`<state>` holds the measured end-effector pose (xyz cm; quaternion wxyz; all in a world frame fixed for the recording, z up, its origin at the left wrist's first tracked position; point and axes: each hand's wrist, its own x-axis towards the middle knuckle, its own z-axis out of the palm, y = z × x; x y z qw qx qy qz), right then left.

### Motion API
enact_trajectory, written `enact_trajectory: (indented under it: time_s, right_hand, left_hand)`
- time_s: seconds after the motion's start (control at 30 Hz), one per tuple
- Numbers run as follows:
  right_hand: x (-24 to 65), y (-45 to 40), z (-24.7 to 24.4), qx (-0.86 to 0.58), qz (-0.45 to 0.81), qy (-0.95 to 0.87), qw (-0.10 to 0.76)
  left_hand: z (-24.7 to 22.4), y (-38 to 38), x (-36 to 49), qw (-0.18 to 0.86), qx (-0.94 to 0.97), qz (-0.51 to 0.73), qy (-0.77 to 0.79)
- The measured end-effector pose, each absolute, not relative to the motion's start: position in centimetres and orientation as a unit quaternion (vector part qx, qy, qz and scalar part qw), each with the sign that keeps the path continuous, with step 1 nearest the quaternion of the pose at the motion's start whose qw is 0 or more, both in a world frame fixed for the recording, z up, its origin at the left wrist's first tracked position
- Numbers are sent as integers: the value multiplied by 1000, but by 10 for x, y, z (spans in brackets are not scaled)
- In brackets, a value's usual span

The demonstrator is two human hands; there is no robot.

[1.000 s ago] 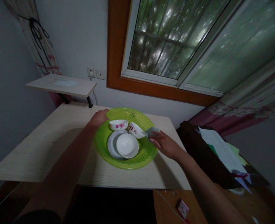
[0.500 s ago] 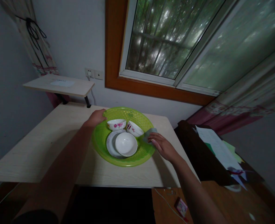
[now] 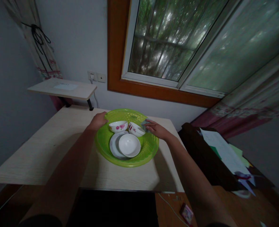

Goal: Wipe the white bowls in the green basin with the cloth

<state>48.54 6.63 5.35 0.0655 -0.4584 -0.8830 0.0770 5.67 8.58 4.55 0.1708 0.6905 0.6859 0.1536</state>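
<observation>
A green plastic basin (image 3: 151, 151) stands on the pale wooden desk. My left hand (image 3: 98, 121) grips its rim at the upper left, with the fingertips over the edge. My right hand (image 3: 157, 128) is closed on a grey-green cloth (image 3: 144, 123) against the basin's inner wall at the upper right. Inside the basin are a flowered bowl (image 3: 120, 126), a second patterned bowl (image 3: 136, 130) lying tilted beside it, and a white bowl (image 3: 130, 145) resting on a plate (image 3: 114, 148). The cloth is right by the tilted bowl; whether they touch I cannot tell.
The desk (image 3: 66, 135) carries a small raised shelf (image 3: 66, 90) with a paper at the back left. Behind it are a wall socket (image 3: 96, 76) and a window (image 3: 163, 44). Papers (image 3: 222, 151) lie on a dark brown piece of furniture at the right.
My right hand with the cloth has moved up and slightly left along the basin's right side. My left hand keeps its hold on the rim, and the bowls lie as before.
</observation>
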Motion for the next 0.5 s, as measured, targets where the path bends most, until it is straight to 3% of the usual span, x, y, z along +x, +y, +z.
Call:
enact_trajectory:
  time_s: [0.5]
  right_hand:
    - [525, 12, 5, -610, 106, -728, 294]
  left_hand:
    - [44, 86, 56, 166, 686, 154, 692]
